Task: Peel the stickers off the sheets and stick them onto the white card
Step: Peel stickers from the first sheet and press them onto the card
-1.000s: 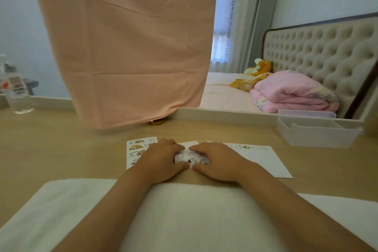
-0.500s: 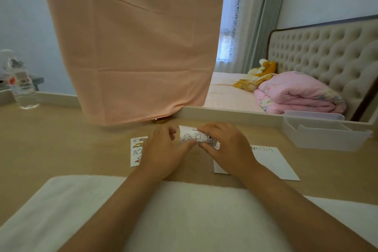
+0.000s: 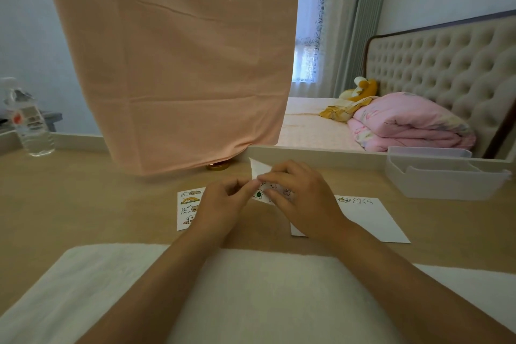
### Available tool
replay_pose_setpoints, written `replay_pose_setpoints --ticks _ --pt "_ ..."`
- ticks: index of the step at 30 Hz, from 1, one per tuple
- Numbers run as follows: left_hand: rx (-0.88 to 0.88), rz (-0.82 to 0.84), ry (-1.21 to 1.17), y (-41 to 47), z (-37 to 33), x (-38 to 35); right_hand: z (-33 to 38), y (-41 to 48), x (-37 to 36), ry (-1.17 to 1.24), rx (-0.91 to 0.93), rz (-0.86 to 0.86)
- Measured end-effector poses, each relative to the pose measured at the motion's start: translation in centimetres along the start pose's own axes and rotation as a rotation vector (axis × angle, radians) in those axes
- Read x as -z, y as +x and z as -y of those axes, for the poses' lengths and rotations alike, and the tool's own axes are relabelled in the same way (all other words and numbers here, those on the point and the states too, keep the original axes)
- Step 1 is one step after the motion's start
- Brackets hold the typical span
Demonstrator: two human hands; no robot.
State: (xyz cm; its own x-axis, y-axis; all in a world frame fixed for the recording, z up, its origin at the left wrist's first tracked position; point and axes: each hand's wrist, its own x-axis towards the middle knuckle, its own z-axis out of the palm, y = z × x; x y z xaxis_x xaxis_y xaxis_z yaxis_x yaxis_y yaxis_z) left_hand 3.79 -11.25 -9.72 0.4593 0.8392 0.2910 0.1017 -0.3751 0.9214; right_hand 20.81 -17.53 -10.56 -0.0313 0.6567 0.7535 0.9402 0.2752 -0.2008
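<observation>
Pinching is what both sets of fingers are doing. Your left hand (image 3: pixel 223 205) has its fingers (image 3: pixel 244 186) closed on the edge of the held sticker sheet (image 3: pixel 261 172). Your right hand (image 3: pixel 303 198) curls its fingers (image 3: pixel 275 174) over the same sheet and grips it, bent, lifted off the surface (image 3: pixel 97 204) just left of the white card (image 3: pixel 374 222). I cannot tell whether a sticker's corner has come free under your left fingertips; it is too small to see.

To do this peel well, I would have you:
- Bend the backing away from the sticker so one corner stands up.
- Catch that corner with a nail rather than a fingertip pad.
- Draw it back low and slowly, since thin cut-outs probably tear or curl if pulled straight up.
- Touch only that corner's glue, then carry it right to the bare part of the card.

Counted:
- **Sheets:** two, the one in your hands and a second sticker sheet (image 3: pixel 185 211) lying flat farther left of the card, partly under your left hand.
- **Card:** one.
- **Stuck stickers:** three stuck stickers (image 3: pixel 356 200) show along its far edge, and your right hand hides the card's left part, so there may be more.
- **Other things:** one clear tray (image 3: pixel 444 179) beyond the card, one water bottle (image 3: pixel 28 126) far to its left, and one white towel (image 3: pixel 251 288) nearer you than the card.
</observation>
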Motion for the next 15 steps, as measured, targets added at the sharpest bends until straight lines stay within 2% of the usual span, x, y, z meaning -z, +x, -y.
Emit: replay_pose_setpoints --ticks 4,9,15 --pt "-0.028 0.135 -0.054 -0.4 -0.2 0.0 -0.4 0.0 0.1 0.029 -0.047 -0.037" --pt "-0.001 0.053 -0.079 -0.5 -0.2 -0.3 -0.2 0.1 0.4 0.07 -0.058 -0.017" --pt "-0.05 0.058 -0.057 -0.6 -0.1 -0.2 0.0 0.4 1.0 0.147 -0.059 0.018"
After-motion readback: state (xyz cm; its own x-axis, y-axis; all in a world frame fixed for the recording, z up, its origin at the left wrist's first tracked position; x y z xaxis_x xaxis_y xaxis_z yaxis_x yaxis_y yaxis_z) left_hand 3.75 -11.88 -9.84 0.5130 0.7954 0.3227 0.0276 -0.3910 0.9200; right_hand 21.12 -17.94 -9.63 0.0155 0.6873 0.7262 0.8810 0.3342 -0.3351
